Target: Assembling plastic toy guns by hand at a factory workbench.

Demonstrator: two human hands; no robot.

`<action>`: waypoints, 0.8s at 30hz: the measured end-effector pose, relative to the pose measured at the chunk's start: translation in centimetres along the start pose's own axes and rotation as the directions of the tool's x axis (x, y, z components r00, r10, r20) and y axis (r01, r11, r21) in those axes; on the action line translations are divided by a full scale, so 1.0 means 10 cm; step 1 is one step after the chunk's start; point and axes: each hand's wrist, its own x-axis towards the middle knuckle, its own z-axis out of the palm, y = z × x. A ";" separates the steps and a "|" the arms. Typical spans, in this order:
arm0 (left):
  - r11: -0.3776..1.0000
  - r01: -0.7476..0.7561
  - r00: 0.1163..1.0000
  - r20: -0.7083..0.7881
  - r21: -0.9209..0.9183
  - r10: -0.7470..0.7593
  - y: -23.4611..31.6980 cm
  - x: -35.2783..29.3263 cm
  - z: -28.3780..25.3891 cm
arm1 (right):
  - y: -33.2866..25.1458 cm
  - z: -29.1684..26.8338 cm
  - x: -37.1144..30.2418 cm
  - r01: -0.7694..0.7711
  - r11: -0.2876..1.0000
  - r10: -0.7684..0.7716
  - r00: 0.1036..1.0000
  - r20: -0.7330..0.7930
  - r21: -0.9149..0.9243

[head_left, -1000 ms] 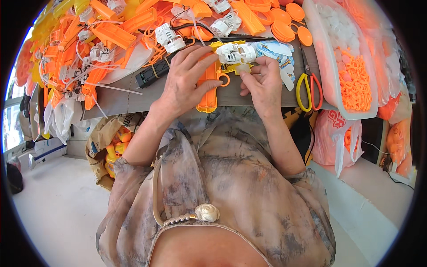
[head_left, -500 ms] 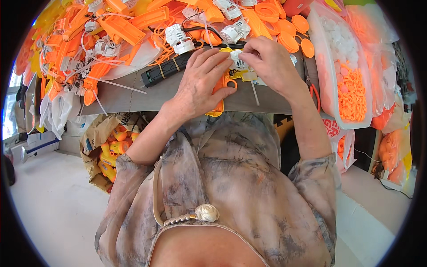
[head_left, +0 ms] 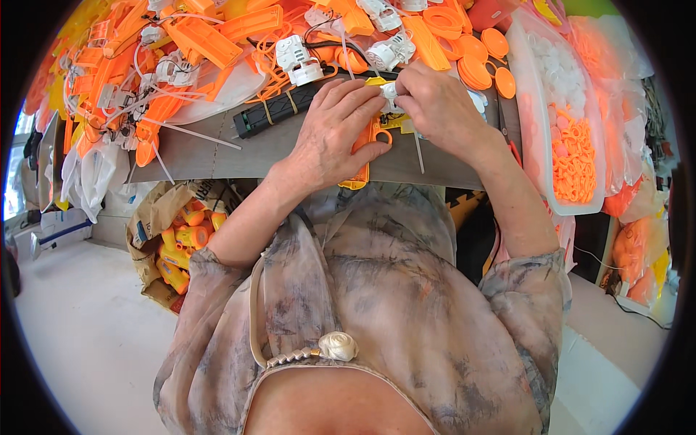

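Right at the near edge of the grey table (head_left: 217,156), the left hand (head_left: 335,130) lies curled over an orange plastic toy piece (head_left: 360,163), its fingers (head_left: 355,90) bent and pressing it down. Just beside it, the right hand (head_left: 435,109) pinches a small white part (head_left: 390,90) between closed fingertips, touching the left hand's fingers. A black power strip (head_left: 279,114) lies just behind.

Single head-worn fisheye view, looking steeply down over the wearer's chest onto the near edge of a workbench (head_left: 217,156). Close to both hands at upper centre; floor at lower left, straight edges bending toward the dark round rim.
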 end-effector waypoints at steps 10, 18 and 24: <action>0.998 -0.039 0.999 0.018 0.053 0.038 -0.01 -0.02 0.00 | -0.03 0.04 -0.12 0.064 0.996 -0.055 0.988 -0.142 0.062; 0.995 -0.040 0.998 0.051 0.094 0.035 0.02 0.00 -0.01 | -0.03 -0.02 -0.05 -0.033 0.996 0.039 0.997 -0.073 0.087; 0.993 -0.034 0.997 0.070 0.109 0.026 0.04 0.01 -0.03 | -0.03 0.05 -0.07 -0.040 0.990 0.058 0.989 -0.133 0.132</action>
